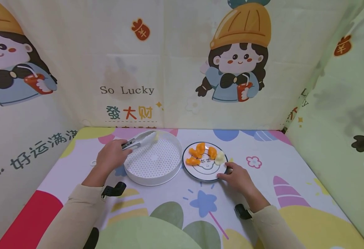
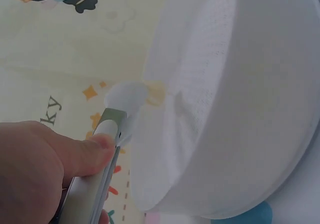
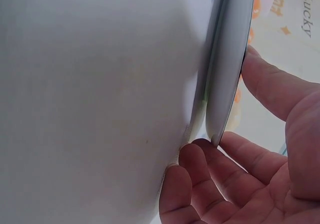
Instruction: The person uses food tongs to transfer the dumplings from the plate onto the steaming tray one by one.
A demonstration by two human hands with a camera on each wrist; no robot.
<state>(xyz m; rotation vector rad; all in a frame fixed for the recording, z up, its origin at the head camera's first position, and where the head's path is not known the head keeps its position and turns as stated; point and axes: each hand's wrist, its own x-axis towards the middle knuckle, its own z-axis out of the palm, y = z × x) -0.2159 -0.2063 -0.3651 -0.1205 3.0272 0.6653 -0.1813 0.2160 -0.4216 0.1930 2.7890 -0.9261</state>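
Note:
My left hand [image 1: 111,155] grips metal tongs [image 1: 132,143] with pale tips, which reach over the back of a round white perforated tray [image 1: 152,162]. A small pale yellow piece [image 2: 156,93] is at the tongs' tips in the left wrist view; whether it is pinched I cannot tell. To the right, my right hand [image 1: 239,178] holds the rim of a round plate [image 1: 205,175], thumb on top and fingers at the edge and below. On the plate lie several orange pieces [image 1: 200,148] and a pale piece [image 1: 220,158] near the right rim.
The tray and plate stand side by side on a table with a printed cloth [image 1: 169,193]. Behind them rises a printed fabric wall [image 1: 175,69], with more fabric at the left and right sides.

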